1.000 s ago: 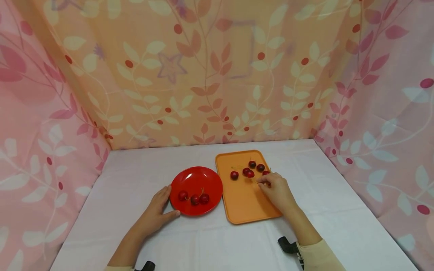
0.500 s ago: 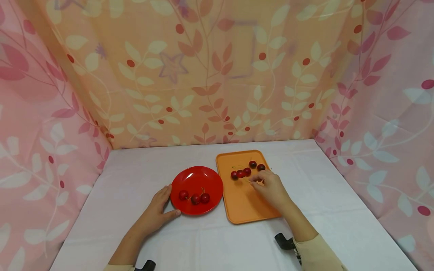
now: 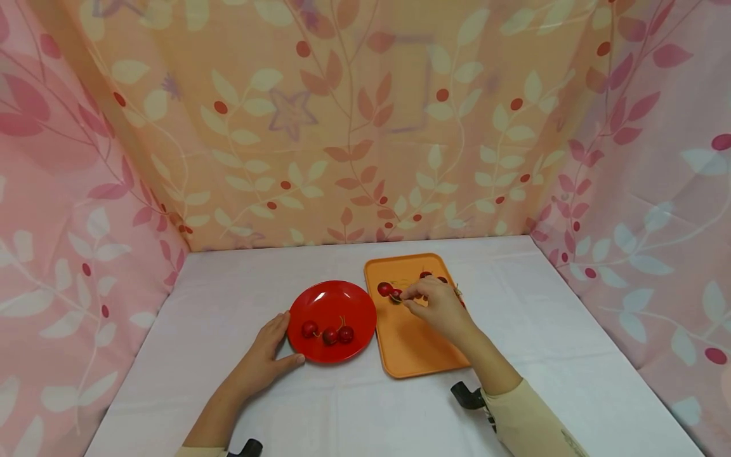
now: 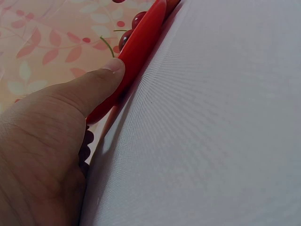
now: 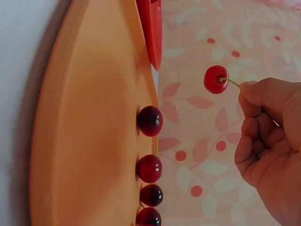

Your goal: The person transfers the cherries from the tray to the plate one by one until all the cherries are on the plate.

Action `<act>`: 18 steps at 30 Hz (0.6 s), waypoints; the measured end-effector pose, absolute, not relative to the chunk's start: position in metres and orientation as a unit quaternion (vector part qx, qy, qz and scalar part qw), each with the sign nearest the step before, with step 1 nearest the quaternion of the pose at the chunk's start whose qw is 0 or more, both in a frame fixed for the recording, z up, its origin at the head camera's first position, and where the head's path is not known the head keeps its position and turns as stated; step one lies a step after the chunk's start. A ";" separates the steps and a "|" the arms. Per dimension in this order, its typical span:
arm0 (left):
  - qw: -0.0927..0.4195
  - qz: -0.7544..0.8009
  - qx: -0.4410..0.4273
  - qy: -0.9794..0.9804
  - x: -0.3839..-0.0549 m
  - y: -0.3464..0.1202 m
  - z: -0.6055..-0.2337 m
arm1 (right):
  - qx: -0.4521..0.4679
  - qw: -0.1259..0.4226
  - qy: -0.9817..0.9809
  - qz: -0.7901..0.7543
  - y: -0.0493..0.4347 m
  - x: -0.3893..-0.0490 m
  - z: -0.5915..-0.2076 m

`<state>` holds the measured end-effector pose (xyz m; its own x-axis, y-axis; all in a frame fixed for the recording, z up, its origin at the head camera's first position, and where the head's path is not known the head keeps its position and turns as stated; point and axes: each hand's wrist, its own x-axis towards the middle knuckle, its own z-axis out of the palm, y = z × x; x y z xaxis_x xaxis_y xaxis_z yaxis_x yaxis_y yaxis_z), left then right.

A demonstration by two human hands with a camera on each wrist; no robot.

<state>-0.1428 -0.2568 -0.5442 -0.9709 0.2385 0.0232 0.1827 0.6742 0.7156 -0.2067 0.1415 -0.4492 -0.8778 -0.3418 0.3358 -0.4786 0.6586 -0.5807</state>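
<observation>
The left hand (image 3: 266, 347) rests against the left edge of a red plate (image 3: 351, 301). Its thumb (image 4: 101, 82) lies on the rim in the left wrist view. Three cherries sit on the plate, the rightmost cherry (image 3: 346, 334) with its stem up. Over the orange tray (image 3: 411, 352), the right hand (image 3: 440, 311) pinches a cherry (image 5: 216, 79) by its green stem between thumb and forefinger, the fruit hanging clear of the tray. Below it on the tray lie several other cherries, among them a dark cherry (image 5: 150, 121); the right hand partly hides them in the head view.
Plate and tray stand side by side on a white cloth (image 3: 342, 412). Behind rises a floral curtain (image 3: 245, 158), with pink curtains (image 3: 645, 254) at both sides. A black device (image 3: 468, 396) sits at the right wrist.
The right hand has moved left across the tray toward the plate, carrying the cherry by its stem above the others. The left hand and the plate have stayed in place.
</observation>
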 end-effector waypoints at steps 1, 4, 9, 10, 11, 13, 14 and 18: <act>0.037 0.386 0.114 0.915 -0.143 -0.257 -0.544 | 0.231 0.095 -0.904 0.347 0.139 -0.208 -0.449; 0.038 0.383 0.114 0.916 -0.142 -0.257 -0.544 | 0.239 0.081 -0.899 0.359 0.132 -0.212 -0.446; 0.034 0.382 0.115 0.916 -0.143 -0.258 -0.544 | 0.248 0.065 -0.893 0.371 0.118 -0.216 -0.441; 0.034 0.383 0.115 0.916 -0.143 -0.258 -0.544 | 0.250 0.062 -0.893 0.370 0.115 -0.217 -0.440; 0.034 0.384 0.114 0.915 -0.143 -0.258 -0.544 | 0.252 0.059 -0.894 0.366 0.112 -0.218 -0.439; 0.038 0.383 0.114 0.916 -0.143 -0.258 -0.544 | 0.255 0.052 -0.896 0.359 0.107 -0.220 -0.439; 0.039 0.384 0.113 0.915 -0.143 -0.258 -0.545 | 0.255 0.049 -0.897 0.356 0.104 -0.221 -0.439; 0.042 0.387 0.111 0.914 -0.143 -0.257 -0.546 | 0.248 0.034 -0.903 0.349 0.094 -0.224 -0.440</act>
<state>-0.1434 -0.2571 -0.5456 -0.9717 0.2361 0.0091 0.1710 0.6759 0.7169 -0.2237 0.0937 -0.4404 -0.8743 -0.4243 0.2355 -0.4723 0.6325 -0.6139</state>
